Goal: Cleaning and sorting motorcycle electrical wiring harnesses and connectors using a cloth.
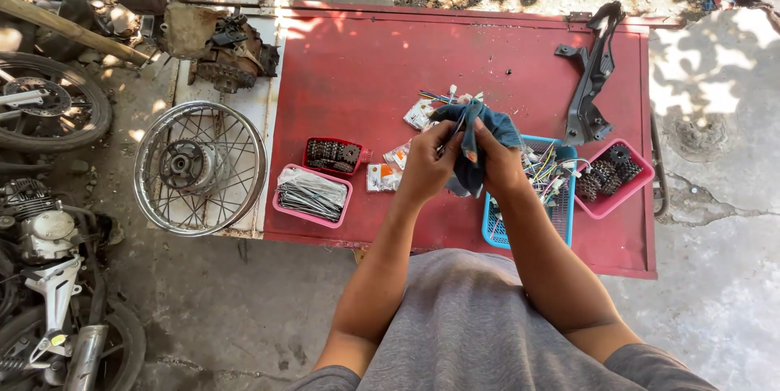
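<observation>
Over a red table [349, 74], my left hand [426, 165] and my right hand [497, 162] are raised together. Both grip a dark blue cloth [479, 135], bunched between them. A thin dark rod-like piece [452, 135] sticks up from the cloth by my left fingers; what it is I cannot tell. Just right of my hands stands a blue basket [561, 216] holding coloured wires. Small white packets [382, 176] lie on the table under my left hand.
A red tray [333, 155] of small gears and a pink tray [313, 194] of spokes sit left. A pink basket [621, 192] of sprockets and a black bracket [589, 74] lie right. A spoked wheel [199, 168], engine parts and a motorcycle stand at left.
</observation>
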